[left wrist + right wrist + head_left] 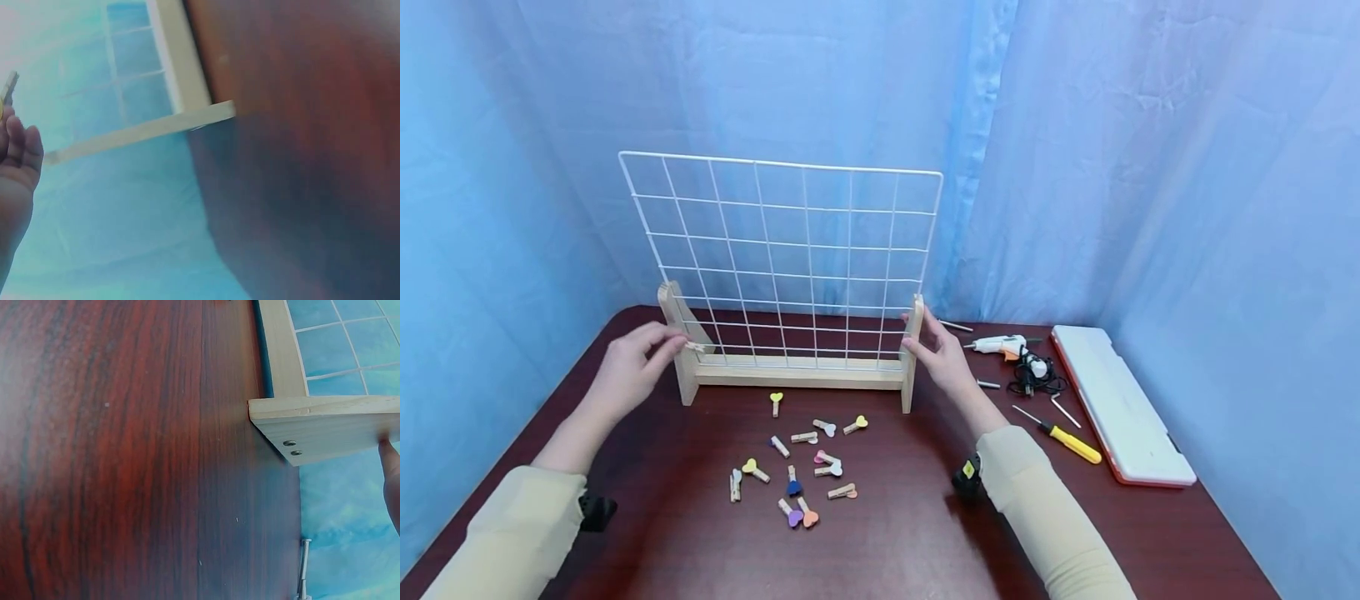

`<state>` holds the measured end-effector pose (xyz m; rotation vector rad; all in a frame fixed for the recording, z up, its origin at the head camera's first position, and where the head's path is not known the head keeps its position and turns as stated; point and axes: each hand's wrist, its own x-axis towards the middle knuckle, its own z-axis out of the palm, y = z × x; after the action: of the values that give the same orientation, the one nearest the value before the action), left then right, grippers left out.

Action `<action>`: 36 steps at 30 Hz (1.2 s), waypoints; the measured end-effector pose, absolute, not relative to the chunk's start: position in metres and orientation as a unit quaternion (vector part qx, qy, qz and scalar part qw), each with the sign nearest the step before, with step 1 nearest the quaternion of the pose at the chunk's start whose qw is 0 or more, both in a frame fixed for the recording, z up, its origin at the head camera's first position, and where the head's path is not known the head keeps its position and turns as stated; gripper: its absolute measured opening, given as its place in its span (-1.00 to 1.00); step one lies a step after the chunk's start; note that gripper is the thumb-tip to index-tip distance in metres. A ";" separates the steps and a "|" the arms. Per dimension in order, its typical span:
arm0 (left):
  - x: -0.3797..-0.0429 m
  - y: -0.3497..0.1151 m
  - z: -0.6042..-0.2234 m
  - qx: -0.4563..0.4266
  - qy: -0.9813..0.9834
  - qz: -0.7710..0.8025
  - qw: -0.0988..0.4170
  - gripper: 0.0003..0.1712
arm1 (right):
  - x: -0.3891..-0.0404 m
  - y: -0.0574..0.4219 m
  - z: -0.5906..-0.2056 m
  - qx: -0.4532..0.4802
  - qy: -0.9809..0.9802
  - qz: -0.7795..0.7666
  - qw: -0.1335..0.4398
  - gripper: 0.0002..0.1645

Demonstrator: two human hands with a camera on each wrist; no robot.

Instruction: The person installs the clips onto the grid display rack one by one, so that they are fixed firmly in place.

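Observation:
A white wire grid (790, 246) stands upright in a wooden stand (797, 377) with a side board at each end. At the left board, my left hand (632, 367) pinches a small wooden clothespin (702, 347) between thumb and fingertips; a bit of yellow shows on it in the left wrist view. My right hand (943, 358) holds the right side board (913, 354), thumb in front and fingers around its outer side. In the right wrist view, a finger (390, 469) touches that board's outer face, and two screws (292, 448) show low on it.
Several small clothespins with coloured hearts, such as a yellow one (777, 403) and a purple one (791, 513), lie before the stand. To the right are a glue gun (1000, 344), its black cord (1033, 379), a yellow screwdriver (1075, 445), a hex key (1066, 411) and a white case (1120, 404).

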<state>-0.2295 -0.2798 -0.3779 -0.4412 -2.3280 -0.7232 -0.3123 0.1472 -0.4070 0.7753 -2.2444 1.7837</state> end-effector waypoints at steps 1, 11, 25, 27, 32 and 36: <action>-0.232 -0.282 -0.373 -0.158 -0.883 -0.283 0.340 -0.90 | -0.312 0.147 -0.407 0.260 -0.754 0.598 0.086 -0.25; -0.259 -0.302 -0.338 0.046 -0.791 -0.493 0.360 -0.70 | -0.312 0.147 -0.404 0.251 -0.763 0.589 0.087 -0.26; -0.278 -0.318 -0.331 0.163 -0.802 -0.512 0.260 -0.49 | -0.309 0.147 -0.407 0.237 -0.760 0.601 0.071 -0.26; -0.279 -0.317 -0.331 0.170 -0.807 -0.504 0.257 -0.47 | -0.309 0.147 -0.408 0.234 -0.762 0.600 0.072 -0.26; -0.284 -0.310 -0.332 0.173 -0.808 -0.497 0.266 -0.49 | -0.310 0.147 -0.408 0.236 -0.760 0.600 0.082 -0.27; -0.287 -0.304 -0.334 0.162 -0.809 -0.489 0.284 -0.54 | -0.311 0.147 -0.409 0.237 -0.760 0.601 0.079 -0.26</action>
<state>-0.2867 -0.3045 -0.3337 0.4322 -2.1638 -1.3085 -0.3108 0.1471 -0.4089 0.7083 -2.2738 1.7984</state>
